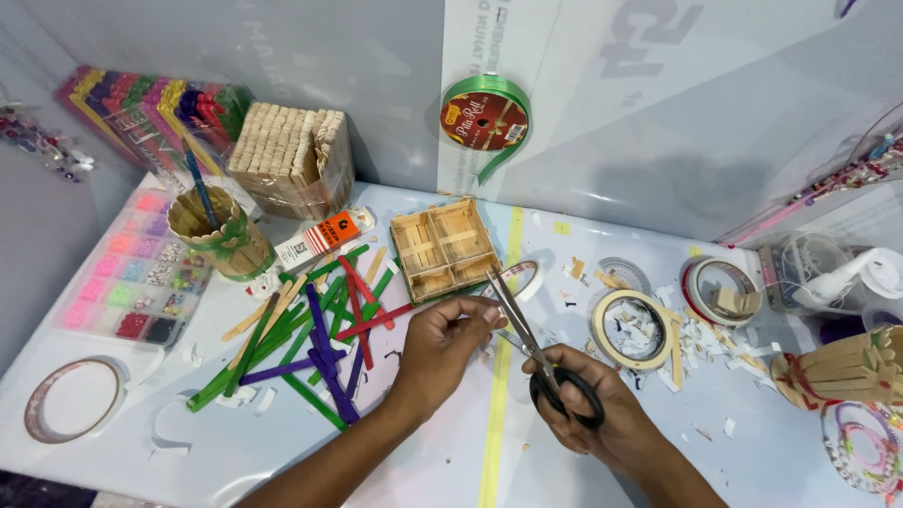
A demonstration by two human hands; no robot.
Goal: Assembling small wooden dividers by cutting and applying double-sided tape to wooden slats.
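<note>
Black-handled scissors (541, 353) sit with the right hand's (602, 414) fingers closed through the loops, blades parted and pointing up. The left hand's (442, 343) fingertips pinch something too small to identify at the blades. The steel looks stiff and light; the loops are the safest grip. A loose pile of coloured craft sticks (310, 348) lies left of the scissors.

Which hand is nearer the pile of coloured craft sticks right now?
Left. The left hand sits just right of the coloured craft sticks, almost at the pile's edge. The right hand, gripping the black-handled scissors, is farther right, beyond it.
</note>
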